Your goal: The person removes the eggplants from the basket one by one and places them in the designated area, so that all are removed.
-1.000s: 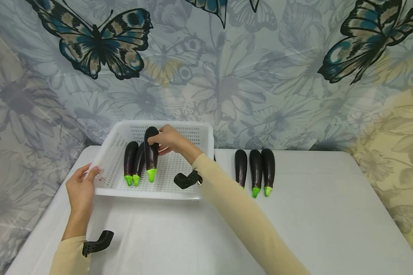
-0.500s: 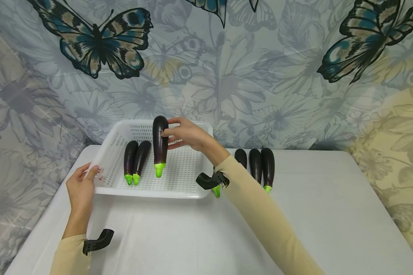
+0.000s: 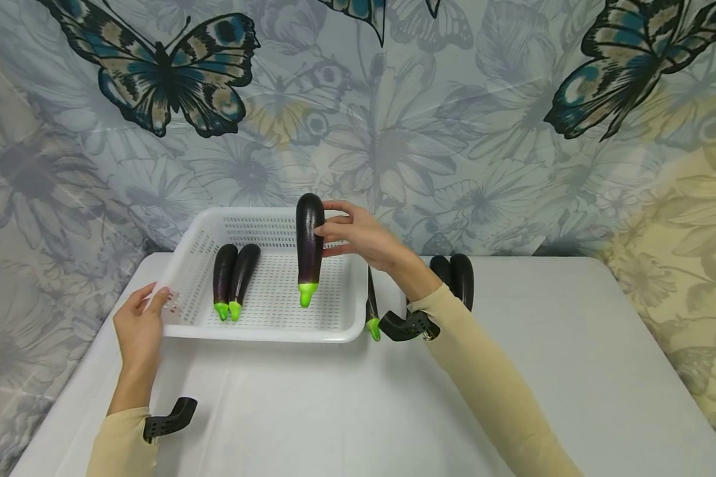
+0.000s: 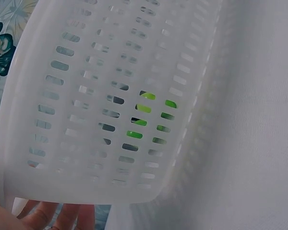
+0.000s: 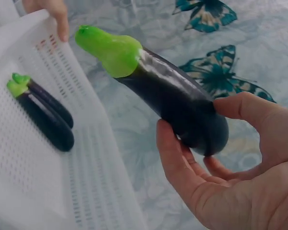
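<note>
A purple-black eggplant [image 3: 309, 228] with a bright green stem end hangs over the right part of the white perforated basket [image 3: 256, 332]. My right hand [image 3: 366, 237] pinches it near its rounded end, thumb on one side and fingers on the other; the right wrist view shows this grip on the eggplant [image 5: 177, 100] clearly. My left hand [image 3: 139, 328] grips the basket's left rim, and its fingers [image 4: 67, 215] show below the edge in the left wrist view. Inside, two more eggplants [image 3: 224, 281] lie side by side at the left.
One eggplant [image 3: 372, 308] lies on the white table [image 3: 549, 344] against the basket's right side, partly hidden. Further right, other eggplants [image 3: 463, 281] lie partly behind my right forearm. A butterfly-patterned cloth [image 3: 388, 152] hangs behind the table.
My right hand has lifted the eggplant away from the two in the basket and carried it rightward. My left hand stays on the rim.
</note>
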A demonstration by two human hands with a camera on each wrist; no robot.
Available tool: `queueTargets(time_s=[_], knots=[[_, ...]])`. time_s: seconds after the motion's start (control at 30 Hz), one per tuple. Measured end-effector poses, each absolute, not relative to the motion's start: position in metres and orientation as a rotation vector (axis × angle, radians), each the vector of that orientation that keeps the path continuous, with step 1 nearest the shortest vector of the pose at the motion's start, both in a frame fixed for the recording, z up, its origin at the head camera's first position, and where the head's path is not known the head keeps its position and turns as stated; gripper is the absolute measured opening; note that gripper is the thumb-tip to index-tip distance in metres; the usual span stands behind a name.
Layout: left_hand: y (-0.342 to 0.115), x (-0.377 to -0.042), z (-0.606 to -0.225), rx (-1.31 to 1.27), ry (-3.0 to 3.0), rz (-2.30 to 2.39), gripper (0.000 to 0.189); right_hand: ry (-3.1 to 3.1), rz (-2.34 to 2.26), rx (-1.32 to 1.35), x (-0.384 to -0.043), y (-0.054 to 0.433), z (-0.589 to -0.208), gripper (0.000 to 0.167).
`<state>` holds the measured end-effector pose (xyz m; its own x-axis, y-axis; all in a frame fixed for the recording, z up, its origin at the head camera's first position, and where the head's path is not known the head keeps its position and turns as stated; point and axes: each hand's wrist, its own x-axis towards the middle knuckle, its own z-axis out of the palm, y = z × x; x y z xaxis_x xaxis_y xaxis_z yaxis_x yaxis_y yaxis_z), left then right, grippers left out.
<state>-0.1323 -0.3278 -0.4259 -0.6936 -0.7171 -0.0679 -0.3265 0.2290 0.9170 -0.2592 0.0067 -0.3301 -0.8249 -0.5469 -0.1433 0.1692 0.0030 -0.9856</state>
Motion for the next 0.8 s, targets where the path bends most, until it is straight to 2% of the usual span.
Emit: queueTargets(time_s=[0.53,0.8], knots=[[-0.328,-0.131,-0.426,0.968,-2.12,-1.474,0.05,1.716,-2.004,-0.334,-0.272,0.099,-0.335,0.065],[-0.328,-0.133,-0.426,0.967,-2.098,-1.491,0.049,1.964,-1.751,-0.271,-0.281,0.135,-0.361,0.068]])
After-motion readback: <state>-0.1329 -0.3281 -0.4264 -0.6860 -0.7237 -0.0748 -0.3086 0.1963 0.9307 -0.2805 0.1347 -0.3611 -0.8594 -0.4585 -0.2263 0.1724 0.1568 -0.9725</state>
